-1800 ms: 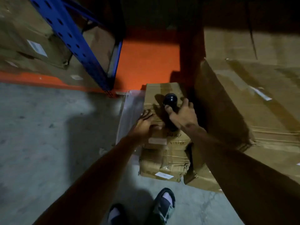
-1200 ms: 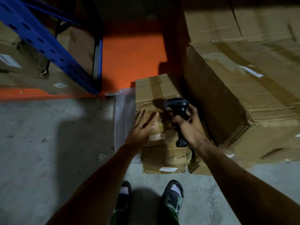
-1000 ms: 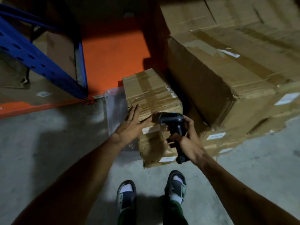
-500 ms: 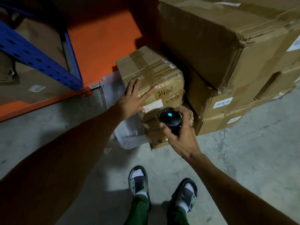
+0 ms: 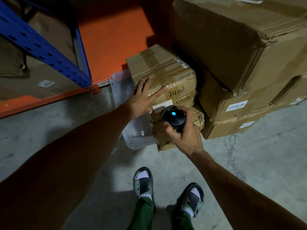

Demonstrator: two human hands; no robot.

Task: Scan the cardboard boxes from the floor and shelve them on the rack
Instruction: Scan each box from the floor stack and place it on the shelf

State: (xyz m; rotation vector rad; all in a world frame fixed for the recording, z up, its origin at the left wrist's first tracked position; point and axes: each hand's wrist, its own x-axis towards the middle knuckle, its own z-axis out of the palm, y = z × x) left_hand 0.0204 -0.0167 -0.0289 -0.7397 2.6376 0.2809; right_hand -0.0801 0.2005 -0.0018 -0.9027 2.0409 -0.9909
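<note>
Left hand (image 5: pixel 141 100) lay flat, fingers spread, steadying the small box (image 5: pixel 163 75) stacked on the floor; right hand (image 5: pixel 184 135) gripped the scanner (image 5: pixel 173 116), best held square to the label (image 5: pixel 162 105).

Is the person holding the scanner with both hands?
No, only the right hand grips the black scanner, while the left hand lies flat with spread fingers on the small cardboard box.
</note>
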